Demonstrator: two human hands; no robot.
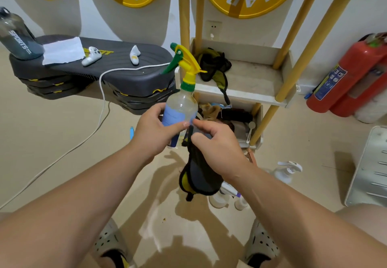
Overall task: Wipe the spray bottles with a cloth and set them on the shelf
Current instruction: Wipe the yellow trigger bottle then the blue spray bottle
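My left hand (156,132) grips a clear spray bottle (181,104) with a blue label and a yellow-and-green trigger head, held upright at mid-frame. Against the bottle's lower right side, my right hand (217,144) grips a dark grey cloth (199,178) with yellow patches, and most of the cloth hangs down below my wrist. The white shelf unit (254,91) with yellow wooden posts stands just behind the bottle. A white-topped spray bottle (288,171) stands on the floor to the right, and more clear bottles (218,200) show partly under the cloth.
A dark bundle of fabric (213,64) lies on the shelf's middle tier, and the bottom tier holds clutter. To the left, a stack of black step platforms (125,75) carries controllers, a tissue and a sports bottle. A white cable (100,119) crosses the floor. Red fire extinguishers (347,79) stand at right.
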